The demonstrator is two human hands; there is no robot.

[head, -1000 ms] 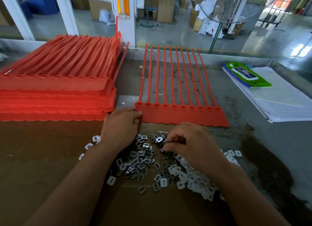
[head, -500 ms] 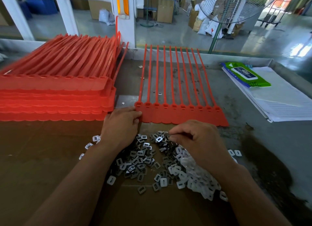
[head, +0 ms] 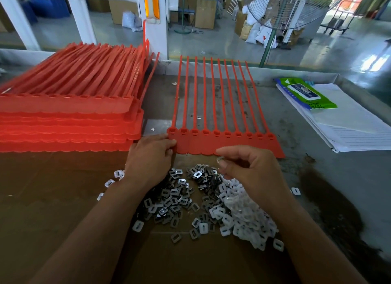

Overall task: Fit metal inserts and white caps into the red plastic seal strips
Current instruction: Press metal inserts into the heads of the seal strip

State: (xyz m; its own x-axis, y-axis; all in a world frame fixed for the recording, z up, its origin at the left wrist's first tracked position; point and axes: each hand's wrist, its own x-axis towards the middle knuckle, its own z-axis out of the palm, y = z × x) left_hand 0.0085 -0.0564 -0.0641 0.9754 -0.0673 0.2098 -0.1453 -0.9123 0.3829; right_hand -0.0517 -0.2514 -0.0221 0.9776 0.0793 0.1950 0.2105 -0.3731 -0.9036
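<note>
Barely begun, it seems: the left hand (head: pixel 152 154) pinches the centre-frame red strip (head: pixel 224 145) by its corner, the right hand (head: pixel 251 173) pinches one metal insert (head: pixel 220 159), and the sockets (head: pixel 227 133) look unfilled.

Two bare arms show in the lower half of the frame. The left hand (head: pixel 148 158) and left forearm (head: pixel 101 230) are uncovered right down to the bottom edge, and so are the right hand (head: pixel 251 173) and right forearm (head: pixel 306 237). The fingers (head: pixel 230 151) are bare, with short, plain nails showing on the right hand.
</note>
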